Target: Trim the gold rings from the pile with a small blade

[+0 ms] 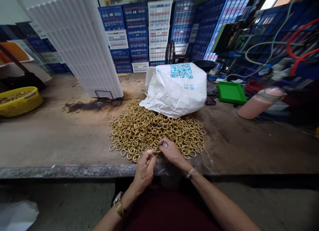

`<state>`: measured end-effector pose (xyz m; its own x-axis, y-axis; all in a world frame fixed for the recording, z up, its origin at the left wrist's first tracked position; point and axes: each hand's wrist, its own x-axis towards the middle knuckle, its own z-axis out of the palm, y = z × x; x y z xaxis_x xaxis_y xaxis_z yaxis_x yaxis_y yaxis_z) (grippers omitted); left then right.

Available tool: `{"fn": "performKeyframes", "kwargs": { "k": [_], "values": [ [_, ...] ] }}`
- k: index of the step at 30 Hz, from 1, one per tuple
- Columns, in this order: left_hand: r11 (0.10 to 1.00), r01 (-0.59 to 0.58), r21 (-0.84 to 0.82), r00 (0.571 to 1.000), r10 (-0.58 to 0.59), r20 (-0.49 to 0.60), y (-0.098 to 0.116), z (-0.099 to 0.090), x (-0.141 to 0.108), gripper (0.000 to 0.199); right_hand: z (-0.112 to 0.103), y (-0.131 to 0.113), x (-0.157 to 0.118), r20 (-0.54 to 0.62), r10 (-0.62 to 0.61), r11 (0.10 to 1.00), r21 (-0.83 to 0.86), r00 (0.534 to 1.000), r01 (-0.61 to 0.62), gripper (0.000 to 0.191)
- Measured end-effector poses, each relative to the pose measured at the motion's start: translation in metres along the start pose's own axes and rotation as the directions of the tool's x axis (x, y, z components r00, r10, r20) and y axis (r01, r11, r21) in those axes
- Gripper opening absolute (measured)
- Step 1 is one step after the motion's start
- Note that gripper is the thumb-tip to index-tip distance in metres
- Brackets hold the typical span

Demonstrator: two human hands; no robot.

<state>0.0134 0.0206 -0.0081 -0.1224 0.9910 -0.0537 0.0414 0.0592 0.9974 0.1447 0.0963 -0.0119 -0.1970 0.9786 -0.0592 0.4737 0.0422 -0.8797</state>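
Observation:
A broad heap of brass-coloured metal rings lies on the worktable near its front edge. At the heap's near side, my left hand is closed, with a ring or rings showing between its fingers. One ring is by the left fingertips, between the two hands. My right hand pinches at the near edge of the heap, its fingertips against a ring partly hidden by them. Behind the hands, a white woven sack with blue print lies over the back of the heap.
A white corrugated panel stands at the back left of the worktable. Far left is a yellow basin of small parts. A green tray and a pink bottle stand right. Stacked crates line the back.

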Motion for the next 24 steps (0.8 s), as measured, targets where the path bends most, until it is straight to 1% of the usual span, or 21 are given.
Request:
{"fn": "performKeyframes", "kwargs": {
  "k": [1, 3, 5, 7, 8, 10, 12, 14, 16, 18, 21, 24],
  "values": [
    [0.995, -0.074, 0.070, 0.997, 0.074, 0.001, -0.001, 0.001, 0.002, 0.021, -0.001, -0.001, -0.001, 0.017, 0.049, 0.993, 0.104, 0.999, -0.050, 0.007],
    [0.966, -0.191, 0.174, 0.982, 0.189, 0.029, -0.004, 0.003, 0.006, 0.022, -0.003, -0.002, -0.003, 0.079, 0.131, 0.941, 0.302, 0.988, -0.149, 0.008],
    [0.949, -0.247, 0.196, 0.969, 0.238, 0.073, -0.007, 0.005, 0.010, 0.022, -0.004, -0.002, -0.007, 0.164, 0.178, 0.861, 0.451, 0.970, -0.235, 0.011],
    [0.941, -0.275, 0.195, 0.960, 0.259, 0.106, -0.009, 0.007, 0.013, 0.020, -0.005, -0.001, -0.010, 0.238, 0.208, 0.795, 0.524, 0.949, -0.306, 0.013],
    [0.940, -0.279, 0.197, 0.959, 0.261, 0.115, -0.010, 0.008, 0.014, 0.018, -0.005, -0.001, -0.011, 0.257, 0.219, 0.778, 0.537, 0.941, -0.327, 0.014],
    [0.942, -0.267, 0.205, 0.962, 0.248, 0.115, -0.008, 0.010, 0.016, 0.015, -0.004, -0.001, -0.013, 0.250, 0.227, 0.776, 0.537, 0.941, -0.330, 0.015],
    [0.958, -0.222, 0.184, 0.973, 0.206, 0.101, -0.006, 0.011, 0.016, 0.013, -0.003, -0.002, -0.015, 0.204, 0.208, 0.811, 0.511, 0.957, -0.285, 0.017],
    [0.979, -0.154, 0.131, 0.986, 0.143, 0.086, -0.002, 0.011, 0.016, 0.015, -0.002, -0.004, -0.016, 0.160, 0.171, 0.867, 0.444, 0.972, -0.226, 0.019],
    [0.994, -0.074, 0.079, 0.994, 0.068, 0.082, 0.000, 0.010, 0.015, 0.017, 0.000, -0.005, -0.017, 0.127, 0.136, 0.915, 0.365, 0.983, -0.173, 0.019],
    [0.999, 0.024, 0.035, 0.996, -0.027, 0.088, 0.002, 0.009, 0.014, 0.018, 0.001, -0.004, -0.017, 0.106, 0.114, 0.940, 0.309, 0.988, -0.142, 0.019],
    [0.983, 0.173, -0.059, 0.976, -0.163, 0.144, 0.004, 0.008, 0.011, 0.022, 0.004, -0.001, -0.018, 0.112, 0.104, 0.947, 0.291, 0.988, -0.132, 0.020],
    [0.937, 0.274, -0.215, 0.948, -0.226, 0.224, 0.005, 0.006, 0.009, 0.023, 0.005, 0.000, -0.019, 0.154, 0.092, 0.942, 0.308, 0.984, -0.136, 0.021]
  ]
}}
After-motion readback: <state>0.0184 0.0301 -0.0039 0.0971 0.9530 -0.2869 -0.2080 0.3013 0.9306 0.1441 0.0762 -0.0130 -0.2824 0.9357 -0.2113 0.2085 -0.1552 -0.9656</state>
